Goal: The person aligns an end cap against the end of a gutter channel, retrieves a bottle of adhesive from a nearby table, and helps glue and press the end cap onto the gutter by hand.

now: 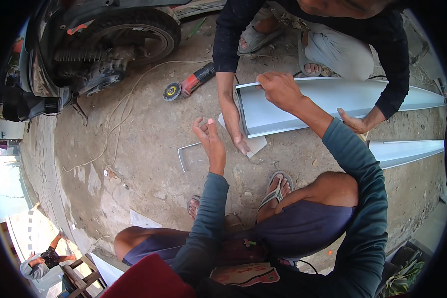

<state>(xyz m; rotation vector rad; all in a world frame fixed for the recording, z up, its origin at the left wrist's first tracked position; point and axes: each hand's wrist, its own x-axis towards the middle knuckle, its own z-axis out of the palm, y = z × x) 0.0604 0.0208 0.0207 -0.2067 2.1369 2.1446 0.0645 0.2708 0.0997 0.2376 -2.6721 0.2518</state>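
Observation:
A long white sheet-metal channel [323,102] with raised edges lies across the right half of the view. My right hand [281,92] reaches over it, fingers closed at its far rim near the left end. My left hand [212,141] is raised left of the channel, fingers apart and holding nothing. Between my hands, a co-worker's hand [241,143] hangs down at the channel's left end, over a pale flat piece [257,144]. The co-worker's other hand [351,121] touches the channel's near side. A thin bent metal strip [182,158] lies on the ground beside my left hand.
A red and black angle grinder [188,83] lies far left of the channel, its cord [119,124] looping over the ground. A motorbike [99,54] stands at the far left. Another white metal channel [407,150] lies at right. A person [44,260] is at lower left.

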